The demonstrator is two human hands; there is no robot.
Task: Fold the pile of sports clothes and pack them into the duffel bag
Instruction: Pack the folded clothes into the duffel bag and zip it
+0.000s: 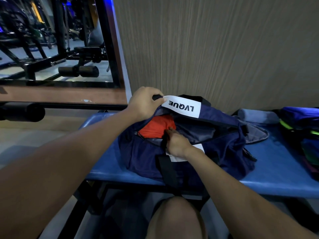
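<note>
Duffel bag: the navy duffel bag [215,149] lies on the blue padded tabletop [279,159], mouth unzipped and gaping, a white LVQUE panel [182,106] on its far flap.
Left hand: the left hand [145,102], at 12 o'clock of the bag's mouth, is clenched on the far rim by a black strap, lifting that edge.
Right hand: the right hand [176,142], at 6 o'clock of the mouth, pinches a black strap on the near rim.
Inside: an orange garment [157,126] sits at the 9 o'clock end; grey lining shows bare toward 3 o'clock.
Clothes pile: remaining clothes [305,135], blue with neon green trim, lie at 3 o'clock, near the picture's right edge; a rolled blue towel [257,116] lies just beside them.
Edges: the bag's near side overhangs the tabletop's front edge; the wood-grain wall [215,49] stands close behind.
</note>
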